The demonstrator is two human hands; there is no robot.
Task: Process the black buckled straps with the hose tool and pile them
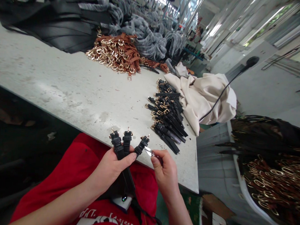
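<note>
Three black buckle straps (pixel 123 146) are fanned out in my left hand (pixel 117 163), with gold buckles at their upper ends. My left thumb presses across them, and their tails hang down over the lap. In my right hand (pixel 165 168) is a small cutter with a pointed silver blade (pixel 149 151), most of its body hidden by the fingers. The blade's tip is beside the rightmost strap; whether it touches cannot be made out. Further right on the table, a pile of black buckle straps (pixel 167 113) lies with gold buckles mostly facing left.
Brown straps with gold rings (pixel 118 53) are heaped on the white table (pixel 64 89). Black sheets (pixel 56 20) and grey wrapped bundles (pixel 150 37) lie behind. Cream cloth (pixel 202 95) covers the right corner, crossed by a cable (pixel 222 93). A bin (pixel 247 191) of strap pieces stands right.
</note>
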